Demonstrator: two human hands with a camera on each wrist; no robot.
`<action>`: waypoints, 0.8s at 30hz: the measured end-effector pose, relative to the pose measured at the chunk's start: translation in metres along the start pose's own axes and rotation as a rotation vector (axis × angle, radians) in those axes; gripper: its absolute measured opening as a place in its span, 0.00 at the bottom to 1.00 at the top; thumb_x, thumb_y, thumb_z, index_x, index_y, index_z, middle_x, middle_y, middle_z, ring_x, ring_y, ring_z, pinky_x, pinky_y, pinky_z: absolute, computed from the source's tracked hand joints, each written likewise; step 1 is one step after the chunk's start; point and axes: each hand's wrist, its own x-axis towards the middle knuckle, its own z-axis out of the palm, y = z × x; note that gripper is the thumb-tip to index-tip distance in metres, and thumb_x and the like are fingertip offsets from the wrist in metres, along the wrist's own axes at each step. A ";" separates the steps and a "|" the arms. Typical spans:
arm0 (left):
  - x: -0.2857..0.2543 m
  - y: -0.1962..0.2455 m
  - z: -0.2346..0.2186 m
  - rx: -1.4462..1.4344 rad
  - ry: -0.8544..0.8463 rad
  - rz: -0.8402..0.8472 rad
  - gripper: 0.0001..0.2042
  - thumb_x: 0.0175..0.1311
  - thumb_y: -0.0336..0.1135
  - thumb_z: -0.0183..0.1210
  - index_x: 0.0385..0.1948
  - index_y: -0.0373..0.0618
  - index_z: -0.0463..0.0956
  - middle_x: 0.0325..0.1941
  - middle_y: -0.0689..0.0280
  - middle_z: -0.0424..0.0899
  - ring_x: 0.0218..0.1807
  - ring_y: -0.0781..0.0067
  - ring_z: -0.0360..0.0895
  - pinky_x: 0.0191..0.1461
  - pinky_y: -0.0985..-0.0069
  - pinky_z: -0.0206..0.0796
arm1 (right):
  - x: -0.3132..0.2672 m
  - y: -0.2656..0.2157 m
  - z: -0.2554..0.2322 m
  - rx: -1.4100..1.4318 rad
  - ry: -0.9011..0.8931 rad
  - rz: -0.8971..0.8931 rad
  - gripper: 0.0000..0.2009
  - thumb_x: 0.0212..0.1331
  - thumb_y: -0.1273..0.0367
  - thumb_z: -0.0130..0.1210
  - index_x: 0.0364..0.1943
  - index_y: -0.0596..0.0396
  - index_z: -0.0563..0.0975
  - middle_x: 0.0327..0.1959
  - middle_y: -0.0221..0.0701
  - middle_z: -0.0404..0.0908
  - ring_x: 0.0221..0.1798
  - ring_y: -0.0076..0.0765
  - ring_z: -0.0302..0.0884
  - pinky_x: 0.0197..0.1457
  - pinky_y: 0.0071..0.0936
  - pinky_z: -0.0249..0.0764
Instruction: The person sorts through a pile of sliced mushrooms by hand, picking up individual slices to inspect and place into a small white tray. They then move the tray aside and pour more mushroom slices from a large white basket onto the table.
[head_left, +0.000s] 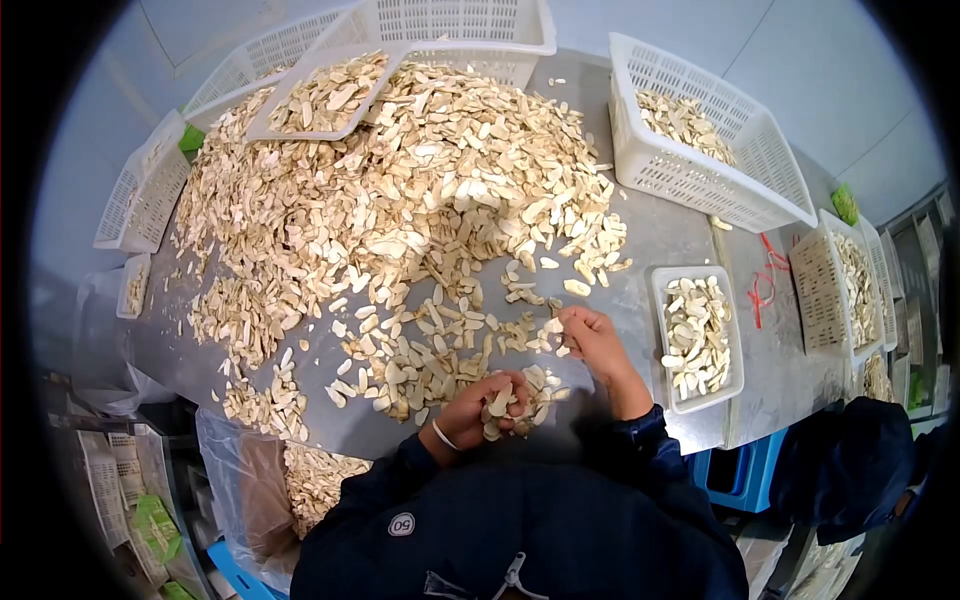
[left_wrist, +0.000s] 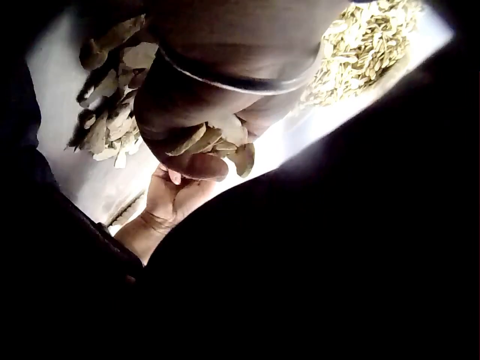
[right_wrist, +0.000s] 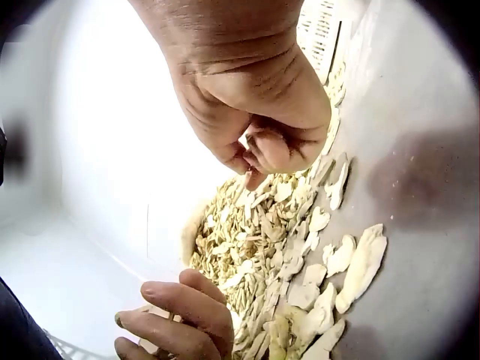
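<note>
Two hands (head_left: 470, 412), many slices (head_left: 430, 160), one wristband (head_left: 443, 436)

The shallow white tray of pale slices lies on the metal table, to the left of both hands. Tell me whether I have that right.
Not left: the head view shows the shallow white tray of pale slices on the metal table, to the right of both the left hand and right hand.
</note>
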 end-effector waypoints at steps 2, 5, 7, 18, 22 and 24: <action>0.000 0.000 0.004 0.007 -0.011 0.000 0.13 0.77 0.39 0.48 0.54 0.43 0.72 0.45 0.64 0.77 0.38 0.72 0.71 0.34 0.80 0.65 | -0.006 -0.009 0.002 0.219 -0.051 0.140 0.10 0.74 0.64 0.52 0.44 0.55 0.79 0.24 0.21 0.72 0.28 0.21 0.72 0.31 0.20 0.67; 0.002 0.000 0.009 -0.046 0.006 -0.013 0.14 0.77 0.40 0.48 0.54 0.44 0.72 0.45 0.64 0.77 0.38 0.72 0.71 0.33 0.80 0.65 | -0.009 -0.011 0.008 0.335 -0.055 0.140 0.09 0.74 0.65 0.51 0.48 0.54 0.77 0.28 0.23 0.74 0.31 0.21 0.73 0.32 0.19 0.69; 0.003 0.001 0.012 -0.054 0.024 -0.003 0.14 0.77 0.41 0.48 0.54 0.44 0.73 0.44 0.64 0.76 0.37 0.72 0.70 0.33 0.80 0.65 | -0.010 -0.011 0.006 0.325 -0.094 0.126 0.09 0.74 0.65 0.50 0.48 0.54 0.77 0.32 0.25 0.77 0.34 0.22 0.76 0.33 0.20 0.72; 0.015 0.003 0.002 -0.327 -0.105 0.084 0.18 0.77 0.41 0.47 0.59 0.41 0.72 0.61 0.52 0.80 0.61 0.53 0.79 0.54 0.59 0.81 | -0.023 -0.016 0.015 0.410 -0.050 0.106 0.12 0.76 0.63 0.49 0.53 0.56 0.74 0.49 0.33 0.80 0.54 0.36 0.84 0.54 0.31 0.82; 0.015 0.002 0.026 -0.347 -0.023 0.133 0.17 0.78 0.42 0.46 0.58 0.42 0.74 0.65 0.51 0.77 0.70 0.49 0.72 0.67 0.53 0.73 | -0.029 -0.020 0.022 0.408 -0.048 0.049 0.11 0.77 0.64 0.47 0.52 0.56 0.74 0.50 0.36 0.82 0.54 0.36 0.84 0.58 0.30 0.81; 0.018 0.002 0.031 -0.346 -0.010 0.151 0.18 0.78 0.42 0.45 0.57 0.42 0.75 0.67 0.51 0.75 0.73 0.49 0.69 0.70 0.52 0.69 | -0.033 -0.028 0.029 0.364 -0.044 0.008 0.12 0.78 0.63 0.45 0.51 0.57 0.74 0.52 0.37 0.82 0.55 0.35 0.83 0.59 0.29 0.80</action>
